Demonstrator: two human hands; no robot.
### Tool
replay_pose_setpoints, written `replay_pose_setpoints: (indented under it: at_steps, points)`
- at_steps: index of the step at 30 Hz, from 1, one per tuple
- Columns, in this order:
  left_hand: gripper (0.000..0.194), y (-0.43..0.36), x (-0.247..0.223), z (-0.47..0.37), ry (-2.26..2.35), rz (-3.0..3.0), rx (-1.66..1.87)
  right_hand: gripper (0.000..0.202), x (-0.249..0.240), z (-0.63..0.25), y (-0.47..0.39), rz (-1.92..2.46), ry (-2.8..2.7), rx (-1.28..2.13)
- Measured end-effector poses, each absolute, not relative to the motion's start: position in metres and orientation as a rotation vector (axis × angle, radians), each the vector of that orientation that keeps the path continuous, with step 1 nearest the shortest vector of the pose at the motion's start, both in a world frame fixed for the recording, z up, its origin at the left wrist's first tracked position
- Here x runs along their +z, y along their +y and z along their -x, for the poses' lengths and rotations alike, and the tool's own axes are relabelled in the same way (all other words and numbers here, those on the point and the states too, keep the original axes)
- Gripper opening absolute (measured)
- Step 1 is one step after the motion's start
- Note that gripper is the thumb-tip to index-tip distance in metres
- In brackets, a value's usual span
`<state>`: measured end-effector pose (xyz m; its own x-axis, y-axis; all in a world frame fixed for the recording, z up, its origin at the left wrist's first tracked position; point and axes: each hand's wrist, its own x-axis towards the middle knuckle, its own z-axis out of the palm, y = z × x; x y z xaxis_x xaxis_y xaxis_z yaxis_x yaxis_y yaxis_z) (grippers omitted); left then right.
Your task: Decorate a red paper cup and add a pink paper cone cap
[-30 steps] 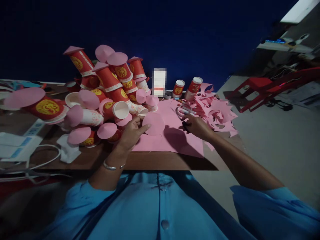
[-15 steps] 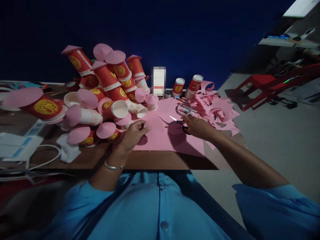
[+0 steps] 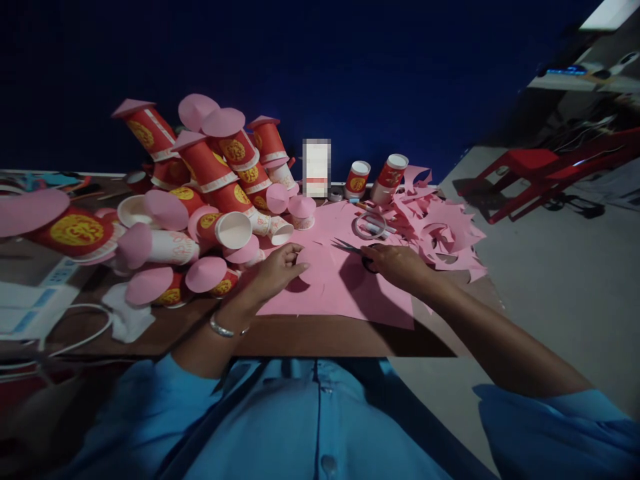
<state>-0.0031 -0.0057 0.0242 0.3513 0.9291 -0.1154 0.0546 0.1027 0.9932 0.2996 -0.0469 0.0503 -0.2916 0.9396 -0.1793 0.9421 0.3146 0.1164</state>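
Between the thumb and fingers of my left hand [image 3: 280, 272] is the left edge of a round pink paper piece [image 3: 319, 267]. My right hand [image 3: 397, 265] is closed round the dark handles of a pair of scissors [image 3: 349, 247]. Their blades point left, just above and to the right of the round piece, slightly parted. Beneath both hands a large pink paper sheet [image 3: 365, 303] lies flat on the table. Behind the scissors, a roll of clear tape [image 3: 370, 225] rests on its side.
Red and white paper cups with pink cone tops [image 3: 210, 163] are piled at the left. Two red cups [image 3: 358, 180] stand at the back. Pink paper scraps [image 3: 445, 230] heap up on the right. A pixelated upright panel [image 3: 317, 167] leans behind. A red chair [image 3: 520, 177] stands beyond the table.
The scissors' blades have come closer together. My left hand and the round piece have shifted slightly right. The whole view has tilted a little, so the table sits lower.
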Motion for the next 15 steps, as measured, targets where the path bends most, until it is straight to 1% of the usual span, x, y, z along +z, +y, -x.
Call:
replay_pose_setpoints:
  at_steps: [4, 8, 11, 15]
  points:
    - [0.04, 0.002, 0.023, 0.001, 1.029, -1.393, 0.789, 0.038, 0.052, -0.293, -0.054, -1.702, 2.368, 0.07]
    - [0.047, 0.007, 0.022, 0.003, 1.047, -1.329, 0.825, 0.032, 0.062, -0.275, -0.06, -1.714, 2.438, 0.124]
    - [0.053, 0.007, 0.022, 0.007, 1.043, -1.281, 0.888, 0.027, 0.061, -0.257, -0.058, -1.661, 2.585, 0.04]
    - [0.049, -0.002, 0.023, 0.012, 1.035, -1.252, 0.902, 0.029, 0.048, -0.235, -0.048, -1.553, 2.62, -0.031]
